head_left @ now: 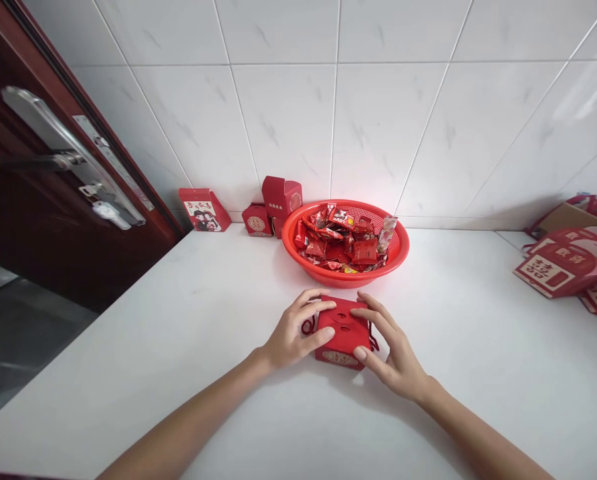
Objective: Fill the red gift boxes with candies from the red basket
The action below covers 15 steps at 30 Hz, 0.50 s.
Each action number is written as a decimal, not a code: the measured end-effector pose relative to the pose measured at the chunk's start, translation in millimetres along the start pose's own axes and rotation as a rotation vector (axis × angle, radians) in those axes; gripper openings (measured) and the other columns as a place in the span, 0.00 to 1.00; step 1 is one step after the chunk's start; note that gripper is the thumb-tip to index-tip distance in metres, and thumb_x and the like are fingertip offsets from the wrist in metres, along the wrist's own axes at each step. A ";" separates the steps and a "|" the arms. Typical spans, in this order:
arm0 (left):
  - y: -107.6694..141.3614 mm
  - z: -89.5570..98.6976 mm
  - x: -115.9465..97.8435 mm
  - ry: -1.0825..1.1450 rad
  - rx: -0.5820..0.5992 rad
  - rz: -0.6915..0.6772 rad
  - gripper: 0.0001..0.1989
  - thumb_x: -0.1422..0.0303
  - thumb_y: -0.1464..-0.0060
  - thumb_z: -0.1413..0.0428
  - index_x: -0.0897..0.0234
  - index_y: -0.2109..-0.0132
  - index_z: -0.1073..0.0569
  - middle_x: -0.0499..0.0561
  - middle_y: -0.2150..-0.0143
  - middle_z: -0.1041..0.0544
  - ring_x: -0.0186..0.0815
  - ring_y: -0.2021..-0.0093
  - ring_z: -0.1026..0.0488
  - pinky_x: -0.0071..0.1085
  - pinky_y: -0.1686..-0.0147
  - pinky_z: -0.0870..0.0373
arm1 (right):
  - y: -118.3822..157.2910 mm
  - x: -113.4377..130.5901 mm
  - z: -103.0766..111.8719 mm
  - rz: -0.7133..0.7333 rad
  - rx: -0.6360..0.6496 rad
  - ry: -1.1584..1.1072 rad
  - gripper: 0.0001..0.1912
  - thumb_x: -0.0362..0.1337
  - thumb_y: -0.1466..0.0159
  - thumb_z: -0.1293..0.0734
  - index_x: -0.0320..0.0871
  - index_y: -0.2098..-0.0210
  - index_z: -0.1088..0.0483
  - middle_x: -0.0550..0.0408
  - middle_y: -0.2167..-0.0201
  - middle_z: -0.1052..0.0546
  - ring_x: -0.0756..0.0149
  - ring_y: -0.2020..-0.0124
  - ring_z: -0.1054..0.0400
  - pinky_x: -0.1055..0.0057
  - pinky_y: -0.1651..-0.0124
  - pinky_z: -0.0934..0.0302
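Observation:
A small red candy box (345,339) with a gold round emblem on its front sits on the white table between my hands. Its top flaps lie folded over, with two small slots showing, and dark red cord (308,325) pokes out at both sides. My left hand (301,330) holds the box from the left, fingertips and thumb on the top. From the right, my right hand (393,353) grips it, thumb at the front corner and fingers on the top's right edge. Just behind stands a red plastic basket (346,279) with wrapped candies (348,237) inside.
Left of the basket, along the tiled wall (288,120), stand a box with a printed couple (204,211) and small red boxes (257,221). Several red boxes (561,267) and a cardboard carton (573,219) are at the right. A dark red door (38,200) borders the table's left.

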<state>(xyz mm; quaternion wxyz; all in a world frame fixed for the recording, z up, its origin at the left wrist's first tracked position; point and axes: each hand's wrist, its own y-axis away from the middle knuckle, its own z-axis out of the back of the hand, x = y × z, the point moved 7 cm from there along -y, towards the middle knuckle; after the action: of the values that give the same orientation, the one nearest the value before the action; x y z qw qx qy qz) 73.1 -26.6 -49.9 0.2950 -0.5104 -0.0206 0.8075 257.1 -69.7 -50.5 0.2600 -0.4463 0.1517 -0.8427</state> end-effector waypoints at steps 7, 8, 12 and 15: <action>-13.1 26.9 -8.4 0.101 0.153 0.084 0.22 0.53 0.38 0.43 0.62 0.44 0.22 0.60 0.37 0.26 0.46 0.37 0.29 0.41 0.37 0.32 | -0.3 -0.7 -1.6 0.009 0.026 0.037 0.29 0.51 0.33 0.31 0.46 0.38 0.38 0.35 0.32 0.38 0.46 0.31 0.39 0.50 0.36 0.35; -14.9 39.9 -14.3 0.107 0.153 0.096 0.22 0.53 0.39 0.41 0.63 0.45 0.21 0.59 0.40 0.23 0.46 0.41 0.26 0.40 0.40 0.29 | -0.8 -1.4 -1.3 -0.005 0.030 0.041 0.29 0.51 0.33 0.31 0.46 0.38 0.38 0.35 0.32 0.38 0.46 0.31 0.39 0.49 0.36 0.36; 2.1 74.9 -47.3 0.042 0.442 0.215 0.11 0.59 0.44 0.37 0.61 0.61 0.17 0.52 0.61 0.16 0.41 0.60 0.19 0.35 0.54 0.23 | -2.0 -4.5 -1.0 -0.045 0.045 0.049 0.28 0.53 0.33 0.31 0.47 0.40 0.37 0.36 0.33 0.36 0.44 0.33 0.38 0.47 0.37 0.35; 70.8 53.1 -73.1 0.113 0.978 0.323 0.08 0.67 0.46 0.39 0.55 0.62 0.15 0.50 0.64 0.14 0.42 0.65 0.18 0.32 0.63 0.23 | -2.4 -4.3 -0.6 -0.036 0.035 0.054 0.28 0.53 0.34 0.32 0.47 0.40 0.36 0.36 0.34 0.35 0.44 0.34 0.36 0.47 0.38 0.34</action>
<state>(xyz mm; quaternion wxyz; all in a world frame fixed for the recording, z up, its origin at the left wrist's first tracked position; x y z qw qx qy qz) 18.7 -107.1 11.2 0.3714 -0.3521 0.4542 0.7292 257.9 -65.2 -52.6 0.2485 -0.4212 0.1358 -0.8616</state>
